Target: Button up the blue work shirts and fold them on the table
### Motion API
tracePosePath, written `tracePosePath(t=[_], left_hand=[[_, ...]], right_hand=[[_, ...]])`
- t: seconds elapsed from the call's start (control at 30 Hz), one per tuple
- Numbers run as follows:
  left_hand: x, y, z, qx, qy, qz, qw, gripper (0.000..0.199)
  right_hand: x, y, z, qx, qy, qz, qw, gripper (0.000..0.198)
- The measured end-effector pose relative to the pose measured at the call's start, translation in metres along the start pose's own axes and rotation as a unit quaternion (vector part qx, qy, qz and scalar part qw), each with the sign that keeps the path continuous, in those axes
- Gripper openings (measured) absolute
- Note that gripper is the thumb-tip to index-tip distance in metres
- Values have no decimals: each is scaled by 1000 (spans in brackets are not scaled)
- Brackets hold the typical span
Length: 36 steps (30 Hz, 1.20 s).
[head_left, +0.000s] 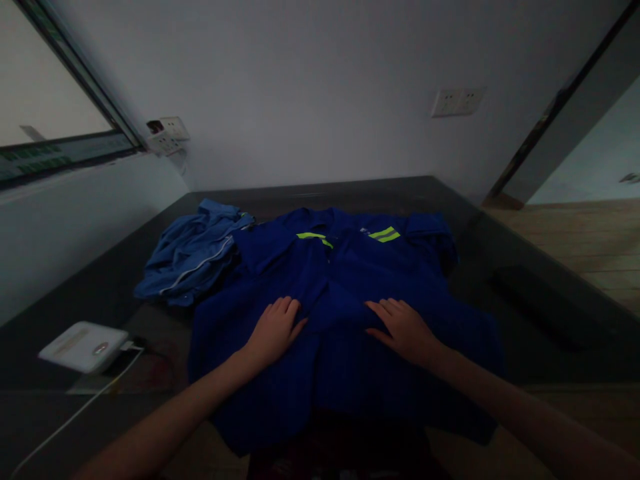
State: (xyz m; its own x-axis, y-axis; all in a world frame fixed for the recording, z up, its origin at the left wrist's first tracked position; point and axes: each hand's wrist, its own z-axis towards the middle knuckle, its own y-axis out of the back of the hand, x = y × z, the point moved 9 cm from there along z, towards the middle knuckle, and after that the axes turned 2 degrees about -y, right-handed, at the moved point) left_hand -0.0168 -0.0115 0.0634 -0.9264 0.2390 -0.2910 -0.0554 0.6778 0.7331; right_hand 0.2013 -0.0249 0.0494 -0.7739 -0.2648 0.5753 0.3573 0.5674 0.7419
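Observation:
A dark blue work jacket [345, 360] with yellow-green reflective strips lies spread out, collar toward the wall, its lower part hanging over the table's near edge. My left hand [277, 325] rests on the jacket's front, left of the middle, fingers together and thumb held apart. On the other side of the front, my right hand [403, 328] touches the cloth with fingers pointing inward and thumb apart. Neither hand has visible cloth pinched in it. Beside the jacket's left sleeve area sits a crumpled lighter blue garment [193, 250] with white piping.
The dark tabletop [400, 190] meets the wall at the back. A white box-shaped device [85, 347] with a white cable [75, 420] stands at the left. A dark flat object [545, 307] lies at the right. Wall sockets [459, 102] are above the table.

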Motion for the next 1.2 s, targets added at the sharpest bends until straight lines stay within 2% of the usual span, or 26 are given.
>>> tracePosePath(t=[0.1,0.2,0.43,0.53,0.67,0.77,0.83,0.9,1.03,1.1,1.2], left_hand=[[15,-6,5,-10,-23,-25,999,21],[28,-7,22,-14,-51,-47,997,23],[41,-4,63,-11,-132,-81,988,22],[43,-3,66,-1,-161,-84,983,27],[35,6,54,2,-187,-74,980,36],[19,23,47,-43,-191,-76,978,37],[14,31,51,-85,-150,-81,982,37],[14,27,62,-88,-97,-83,988,39],[28,-6,94,-20,-31,-64,997,44],[37,-18,109,-2,-38,-58,998,47],[48,-28,127,21,-84,-62,994,54]], right_hand=[[-7,-8,4,20,30,17,999,45],[-13,-7,16,41,59,40,997,43],[-29,-7,47,61,136,56,987,46],[-33,-7,52,70,165,68,981,48],[-31,-1,48,81,187,63,977,51],[-27,17,52,30,149,91,984,42],[-28,30,60,-28,97,120,988,38],[-31,32,71,-55,47,126,989,36],[-55,-5,100,17,-34,74,997,41],[-74,-24,112,51,-58,50,996,46],[-97,-41,129,75,-62,41,994,54]])
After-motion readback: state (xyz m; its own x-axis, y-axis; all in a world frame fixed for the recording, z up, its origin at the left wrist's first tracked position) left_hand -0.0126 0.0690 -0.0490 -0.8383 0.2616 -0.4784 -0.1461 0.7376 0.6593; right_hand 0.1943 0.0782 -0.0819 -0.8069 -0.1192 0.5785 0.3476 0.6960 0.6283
